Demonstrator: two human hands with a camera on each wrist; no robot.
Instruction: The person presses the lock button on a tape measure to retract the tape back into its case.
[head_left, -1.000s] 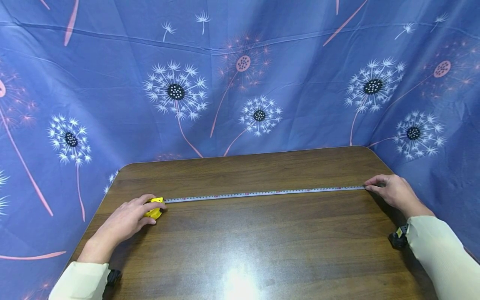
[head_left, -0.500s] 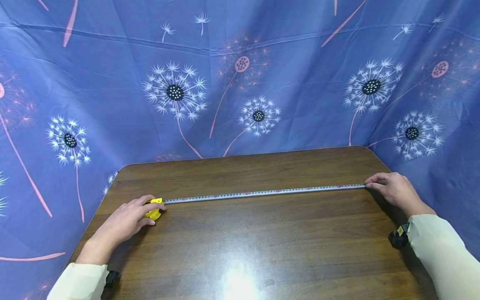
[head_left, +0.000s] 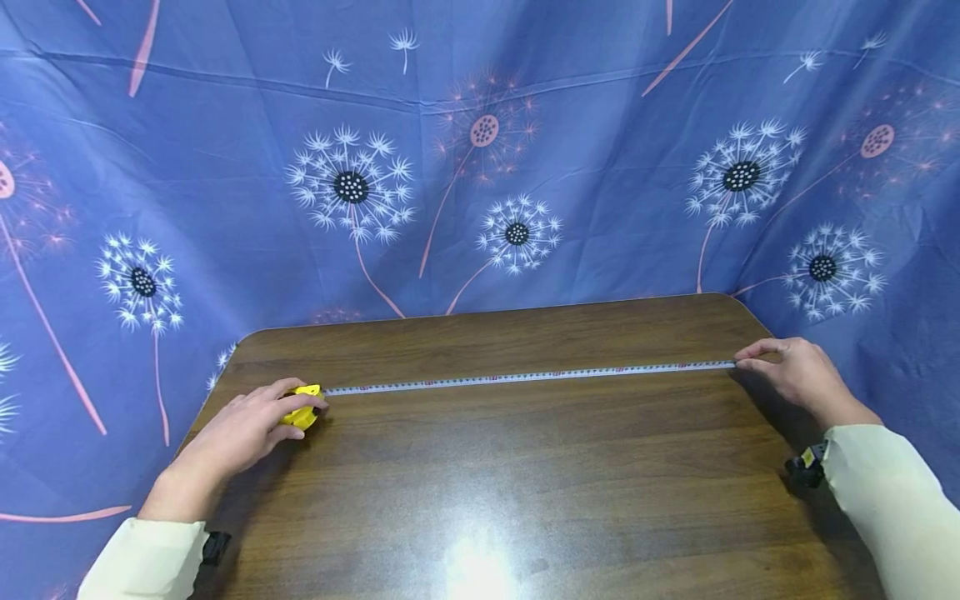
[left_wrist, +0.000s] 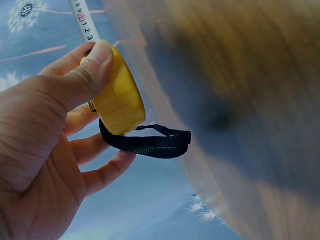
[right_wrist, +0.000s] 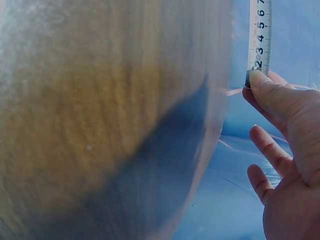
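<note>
The tape blade is drawn out straight across the wooden table, lying flat on the top from near the left edge to the right edge; its yellow case is gripped at the left end by the left hand, thumb pressed along the case's rim and fingers curled beneath, as the left wrist view shows; a black wrist strap is seen dangling loose under the case, held by nothing.

At the far end the blade's tip is pinched by the right hand; in the right wrist view the thumb is laid over the first printed numbers, the remaining fingers spread and relaxed below.

The risk is judged to sit at that small pinch: should the thumb slip, the blade could be snapped back toward the case by its spring; whether a lock is set cannot be told. A kink could be caused if either end is lifted while the other is held down. The strap could be snagged on the table edge; a skewed line could follow from the case being turned in the palm.

Behind, a blue dandelion-print cloth is hung around the table; pale sleeves are seen at both wrists.
</note>
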